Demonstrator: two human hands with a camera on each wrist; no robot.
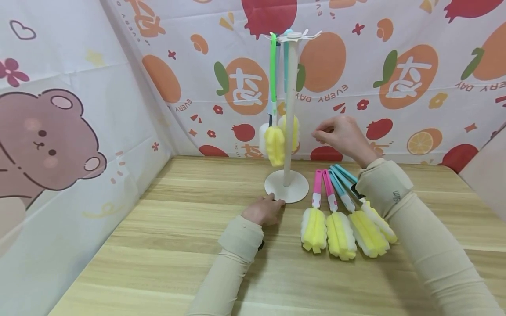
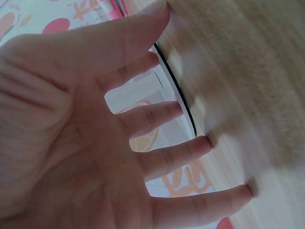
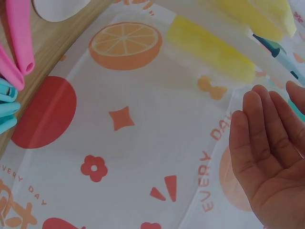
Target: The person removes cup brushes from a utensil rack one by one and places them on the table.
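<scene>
Beside the front edge of the white rack's round base (image 1: 294,193), my left hand (image 1: 262,211) reaches with spread, mostly straight fingers. Its fingertips rest at the base rim and on the wood in the left wrist view. My right hand (image 1: 344,136) is raised to the right of the rack's pole (image 1: 290,105), with nothing held. Its fingers (image 3: 257,112) lie together, lightly bent. From the rack's hooked top (image 1: 293,36) hang sponge bottle brushes: a green-handled one (image 1: 275,145) in front, a teal-handled one (image 1: 294,129) behind and another with a white head (image 1: 262,138), partly hidden.
Right of the base, several sponge brushes lie side by side on the wooden table (image 1: 178,245): two pink-handled (image 1: 314,230) and others teal-handled (image 1: 368,232), one partly under the right sleeve. A printed cloth (image 1: 189,87) stands behind the table; another (image 1: 118,131) borders the left.
</scene>
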